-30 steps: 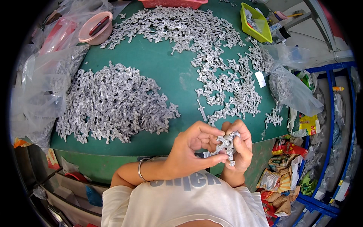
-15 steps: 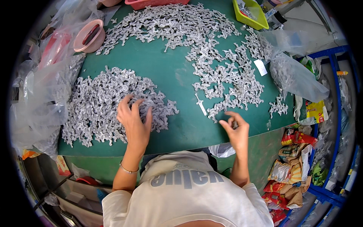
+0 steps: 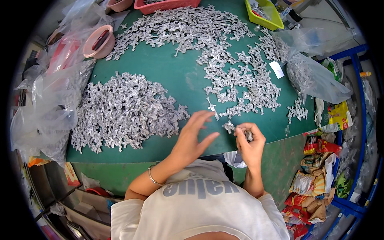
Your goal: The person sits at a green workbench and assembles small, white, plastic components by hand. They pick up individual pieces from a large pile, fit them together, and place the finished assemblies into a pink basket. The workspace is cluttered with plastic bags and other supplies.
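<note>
My right hand (image 3: 251, 144) is closed at the table's near edge, pinching a small grey metal casting (image 3: 229, 127) between thumb and fingers. More grey metal shows inside its curled fingers. My left hand (image 3: 193, 138), slightly blurred, is held with thumb and fingers apart and nothing in it, just left of the right hand. A large pile of knobbly, curved grey castings (image 3: 124, 110) lies on the left of the green table (image 3: 180, 80). A looser spread of the same castings (image 3: 240, 86) lies to the right. Beyond my hands is a flat, light-coloured metal strip (image 3: 213, 108).
Along the back stand a pink bowl (image 3: 99, 43) holding a red-handled tool, a red tray (image 3: 166, 5) and a yellow-green basket (image 3: 266, 15). Clear plastic bags (image 3: 44, 108) line the left edge. At right are a filled bag (image 3: 316, 78), a white paper slip (image 3: 276, 70) and blue shelving (image 3: 354, 120).
My left hand has left the pile and moved right, near my right hand. A casting now sticks out from my right fingertips, which have closed together.
</note>
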